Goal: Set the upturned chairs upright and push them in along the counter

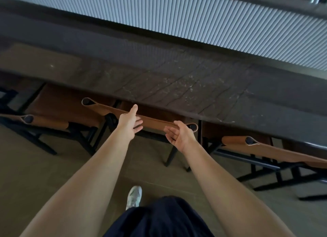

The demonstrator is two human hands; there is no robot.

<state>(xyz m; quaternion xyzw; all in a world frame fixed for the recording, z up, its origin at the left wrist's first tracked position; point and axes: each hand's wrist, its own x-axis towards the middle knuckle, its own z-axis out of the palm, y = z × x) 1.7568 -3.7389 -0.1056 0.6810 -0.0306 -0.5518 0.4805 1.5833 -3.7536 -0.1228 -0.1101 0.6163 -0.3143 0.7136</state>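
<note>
A chair with a tan leather backrest (109,109) and black frame stands upright, tucked under the dark stone counter (177,80). My left hand (130,123) reaches to the backrest's middle with fingers straight and spread, thumb up over the top edge. My right hand (178,135) is at the backrest's right end, palm turned up and fingers loosely open, just in front of the leather. Neither hand is curled round the backrest. Whether the fingers touch the leather is hard to tell.
A second upright tan chair (44,121) stands at the left, a third (276,150) at the right, both against the counter. A ribbed white panel (212,18) runs behind the counter. My shoe (134,196) is on the brown floor.
</note>
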